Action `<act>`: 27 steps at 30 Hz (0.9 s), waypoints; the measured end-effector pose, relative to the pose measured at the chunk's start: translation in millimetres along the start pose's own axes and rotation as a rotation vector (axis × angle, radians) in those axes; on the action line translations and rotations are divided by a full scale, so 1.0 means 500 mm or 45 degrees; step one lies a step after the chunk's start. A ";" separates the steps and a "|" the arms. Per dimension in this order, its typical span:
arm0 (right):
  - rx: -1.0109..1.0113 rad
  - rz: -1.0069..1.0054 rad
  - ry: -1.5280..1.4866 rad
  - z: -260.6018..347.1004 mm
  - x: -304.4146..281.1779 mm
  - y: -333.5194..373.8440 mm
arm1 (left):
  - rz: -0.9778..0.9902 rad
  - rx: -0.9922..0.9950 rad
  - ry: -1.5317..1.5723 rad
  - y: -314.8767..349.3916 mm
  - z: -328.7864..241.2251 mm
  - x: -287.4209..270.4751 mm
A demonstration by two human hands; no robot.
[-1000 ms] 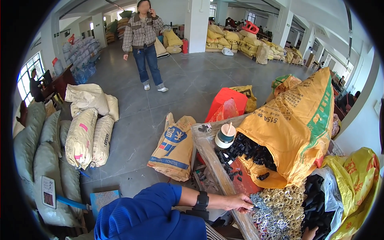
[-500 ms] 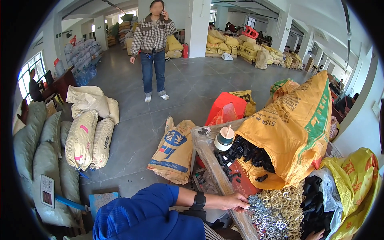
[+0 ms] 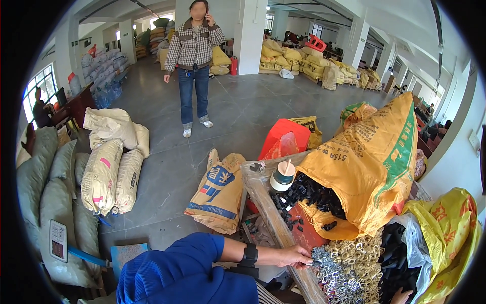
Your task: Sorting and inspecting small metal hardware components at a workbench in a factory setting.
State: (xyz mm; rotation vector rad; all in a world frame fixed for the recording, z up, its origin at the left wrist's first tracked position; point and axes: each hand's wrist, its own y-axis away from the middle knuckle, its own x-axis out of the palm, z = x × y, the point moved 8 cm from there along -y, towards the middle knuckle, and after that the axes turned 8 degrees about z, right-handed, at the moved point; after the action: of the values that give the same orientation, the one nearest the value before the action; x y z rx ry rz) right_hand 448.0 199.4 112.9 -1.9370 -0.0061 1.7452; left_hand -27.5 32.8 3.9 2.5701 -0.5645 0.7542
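My left hand [image 3: 296, 257] is closed in a pinch at the left edge of a heap of small silver metal rings [image 3: 336, 276]. A small dark piece shows at its fingertips, too small to name. Gold-coloured metal rings [image 3: 362, 256] lie right beside the silver ones. At the lower edge, my right hand [image 3: 401, 296] shows only in part, its fingers stretched out over a pile of black parts [image 3: 394, 258]. Nothing can be seen held in it. More small black plastic pieces [image 3: 319, 195] spill from the mouth of a large orange woven sack [image 3: 369, 162].
A white and dark green cup [image 3: 282, 177] stands on the wrapped table edge [image 3: 263, 190]. A yellow bag [image 3: 448, 238] is at right. Full sacks [image 3: 104, 177] and a scale display [image 3: 58, 240] are at left. Ahead, a person [image 3: 195, 66] stands holding a phone to the ear.
Both hands stay in nearly the same places, with only slight finger movement. The view has shifted a little. The standing person's feet have moved slightly nearer.
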 end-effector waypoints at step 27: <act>-0.131 0.000 -0.151 0.003 -0.013 0.037 | -0.048 0.001 0.084 0.022 0.006 -0.010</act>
State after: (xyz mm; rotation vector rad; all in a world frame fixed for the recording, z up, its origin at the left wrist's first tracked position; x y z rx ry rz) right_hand 439.4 182.0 112.0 -1.9012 -0.1414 1.8908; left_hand -35.4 23.5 1.5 2.5386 -0.4935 0.8229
